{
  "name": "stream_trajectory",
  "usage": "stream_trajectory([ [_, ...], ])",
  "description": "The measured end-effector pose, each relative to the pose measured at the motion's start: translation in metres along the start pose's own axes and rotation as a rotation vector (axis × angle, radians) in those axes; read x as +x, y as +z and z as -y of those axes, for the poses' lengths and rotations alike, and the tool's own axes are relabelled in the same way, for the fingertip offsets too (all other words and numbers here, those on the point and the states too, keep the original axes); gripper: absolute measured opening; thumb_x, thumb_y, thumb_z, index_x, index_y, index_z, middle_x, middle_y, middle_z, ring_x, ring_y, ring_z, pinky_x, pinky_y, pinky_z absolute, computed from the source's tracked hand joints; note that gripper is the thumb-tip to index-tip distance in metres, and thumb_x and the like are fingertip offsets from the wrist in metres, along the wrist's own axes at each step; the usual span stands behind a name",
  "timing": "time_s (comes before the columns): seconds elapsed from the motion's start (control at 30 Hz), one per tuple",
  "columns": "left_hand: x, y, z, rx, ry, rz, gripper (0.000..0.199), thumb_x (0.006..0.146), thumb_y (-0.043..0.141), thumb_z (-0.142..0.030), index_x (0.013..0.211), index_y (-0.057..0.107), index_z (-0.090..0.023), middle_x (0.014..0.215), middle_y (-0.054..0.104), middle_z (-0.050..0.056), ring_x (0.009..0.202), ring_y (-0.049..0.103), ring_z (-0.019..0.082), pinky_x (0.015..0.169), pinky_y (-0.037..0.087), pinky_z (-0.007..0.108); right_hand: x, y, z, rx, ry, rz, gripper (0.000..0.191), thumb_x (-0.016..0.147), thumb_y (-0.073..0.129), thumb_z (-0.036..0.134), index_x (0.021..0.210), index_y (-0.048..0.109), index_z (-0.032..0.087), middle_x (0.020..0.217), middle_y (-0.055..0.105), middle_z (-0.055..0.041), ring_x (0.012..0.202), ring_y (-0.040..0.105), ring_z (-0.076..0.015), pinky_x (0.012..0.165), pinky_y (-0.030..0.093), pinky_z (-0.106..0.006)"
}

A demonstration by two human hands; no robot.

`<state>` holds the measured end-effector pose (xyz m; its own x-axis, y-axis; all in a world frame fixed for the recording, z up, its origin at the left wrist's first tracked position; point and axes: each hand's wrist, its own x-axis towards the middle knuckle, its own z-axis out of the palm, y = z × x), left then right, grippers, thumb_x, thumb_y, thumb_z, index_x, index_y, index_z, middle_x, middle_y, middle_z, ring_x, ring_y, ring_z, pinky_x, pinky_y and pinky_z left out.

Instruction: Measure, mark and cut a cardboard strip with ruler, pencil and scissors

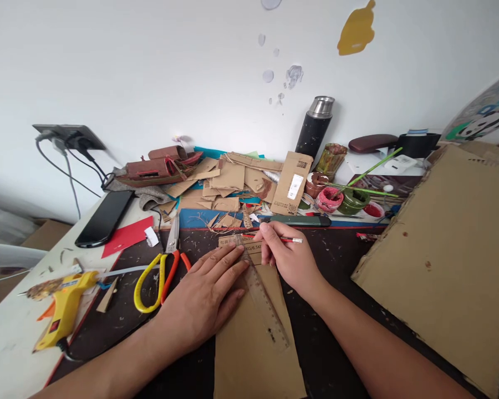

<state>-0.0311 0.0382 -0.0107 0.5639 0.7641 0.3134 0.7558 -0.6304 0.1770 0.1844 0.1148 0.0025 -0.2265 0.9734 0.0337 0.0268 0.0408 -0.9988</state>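
Observation:
A long piece of cardboard [249, 360] lies on the dark mat in front of me, with printed characters along its far end. On top of it rests a clear ruler [266, 305], slanted from far left to near right. My left hand [210, 285] lies flat, fingers stretched over the ruler's far part and the cardboard. In my right hand [289, 255] is a red pencil [291, 240], pinched between thumb and fingers near the cardboard's far end. The pencil's tip is close to the ruler's far end; whether it touches is unclear.
Yellow-and-orange scissors [162, 282] and a yellow glue gun [69, 305] lie left, beyond them a phone [105, 219]. Cardboard scraps [228, 174] and a model boat [158, 169] sit at the back. Paint jars [330, 199], a thermos [315, 127] and a large cardboard sheet [444, 266] stand right.

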Motion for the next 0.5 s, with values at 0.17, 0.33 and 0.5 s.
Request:
stream_trajectory([
  [0.17,-0.0001,0.0001,0.0006,-0.007,-0.009,0.001,0.042,0.112,0.055,-0.031,0.151,0.059,-0.018,0.162,0.061,0.014,0.157,0.049,0.031,0.127,0.046,0.055,-0.0008,0.0003,-0.0004,-0.035,-0.019,0.008,0.06,0.101,0.059,0.078,0.082,0.07,0.022,0.055,0.06,0.0025,0.049,0.057,-0.015,0.049,0.043,-0.026],
  [0.33,0.0009,-0.0011,0.0008,0.004,0.009,0.001,0.041,0.112,0.054,-0.032,0.15,0.059,-0.018,0.162,0.062,0.014,0.155,0.052,0.032,0.126,0.048,0.055,-0.0022,0.0005,-0.0012,-0.08,-0.048,0.011,0.057,0.105,0.056,0.073,0.084,0.071,0.022,0.056,0.06,0.0025,0.05,0.056,-0.0153,0.052,0.044,-0.027],
  [0.5,0.0011,-0.001,0.0006,-0.004,0.004,-0.001,0.041,0.112,0.055,-0.032,0.15,0.06,-0.017,0.16,0.063,0.014,0.155,0.052,0.031,0.126,0.047,0.054,-0.0049,0.0003,-0.0025,-0.147,-0.099,0.005,0.052,0.111,0.052,0.063,0.084,0.071,0.023,0.053,0.057,0.0035,0.05,0.057,-0.016,0.056,0.045,-0.028],
])
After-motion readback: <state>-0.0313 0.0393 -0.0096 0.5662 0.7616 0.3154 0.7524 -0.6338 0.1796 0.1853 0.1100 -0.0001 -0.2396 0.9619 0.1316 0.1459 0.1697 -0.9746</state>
